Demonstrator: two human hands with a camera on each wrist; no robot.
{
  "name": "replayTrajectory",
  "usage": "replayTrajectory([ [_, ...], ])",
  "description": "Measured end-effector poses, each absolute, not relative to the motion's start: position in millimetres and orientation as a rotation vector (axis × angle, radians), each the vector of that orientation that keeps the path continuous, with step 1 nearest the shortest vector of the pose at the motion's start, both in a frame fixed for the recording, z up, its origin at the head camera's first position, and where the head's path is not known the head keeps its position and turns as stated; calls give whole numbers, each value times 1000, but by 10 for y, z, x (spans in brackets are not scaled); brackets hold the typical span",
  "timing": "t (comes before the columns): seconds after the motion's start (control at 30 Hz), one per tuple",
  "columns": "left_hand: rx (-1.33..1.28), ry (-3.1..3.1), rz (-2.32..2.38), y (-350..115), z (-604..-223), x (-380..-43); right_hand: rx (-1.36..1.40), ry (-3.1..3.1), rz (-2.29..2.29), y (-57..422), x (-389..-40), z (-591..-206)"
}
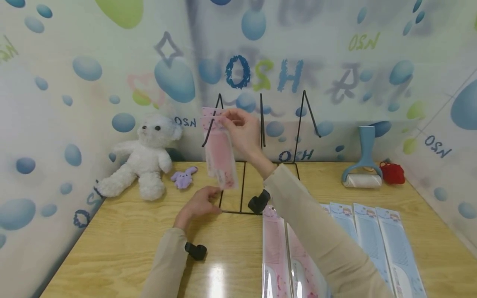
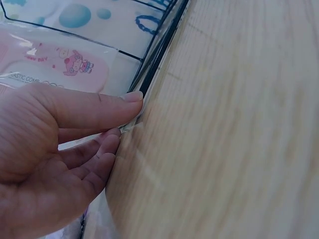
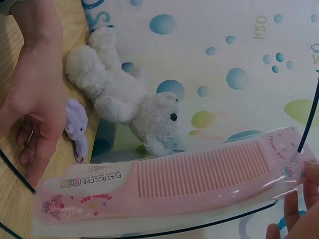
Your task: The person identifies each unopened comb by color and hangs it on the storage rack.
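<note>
My right hand [image 1: 242, 130] pinches the top end of a pink comb in a clear packet [image 1: 220, 151], which hangs down at the left hook [image 1: 208, 132] of a black wire rack [image 1: 243, 186]. In the right wrist view the comb's teeth and printed handle show through the plastic, and the edge of another packet shows behind it. Low at the rack's left front corner, my left hand [image 1: 201, 203] holds the base wire. Its thumb [image 2: 104, 109] lies on the black bar in the left wrist view, with the other fingers curled below.
Packed pink combs [image 1: 275, 244] and blue combs [image 1: 389, 240] lie in a row at front right, partly under my right sleeve. A white plush bear [image 1: 147, 157] and a small purple plush toy [image 1: 183, 179] sit at left. A blue lint roller [image 1: 367, 145] and a red item [image 1: 393, 174] stand at back right.
</note>
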State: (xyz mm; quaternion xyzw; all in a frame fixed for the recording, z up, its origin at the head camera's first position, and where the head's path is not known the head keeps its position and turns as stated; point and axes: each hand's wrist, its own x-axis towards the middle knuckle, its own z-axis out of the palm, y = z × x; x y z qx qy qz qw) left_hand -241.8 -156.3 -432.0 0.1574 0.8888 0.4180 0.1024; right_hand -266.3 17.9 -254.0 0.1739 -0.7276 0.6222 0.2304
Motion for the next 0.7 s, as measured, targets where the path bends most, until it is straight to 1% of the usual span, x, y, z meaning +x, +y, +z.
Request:
replayTrajectory([
  [0.47,476,2632,1193,-1515,-4298,-2429,333,-2039,1730,193,-2738,-2529],
  [0.7,480,2630,1212,-1540,-4296,-2407,308,-2007,1746,141,-2746,-2551],
])
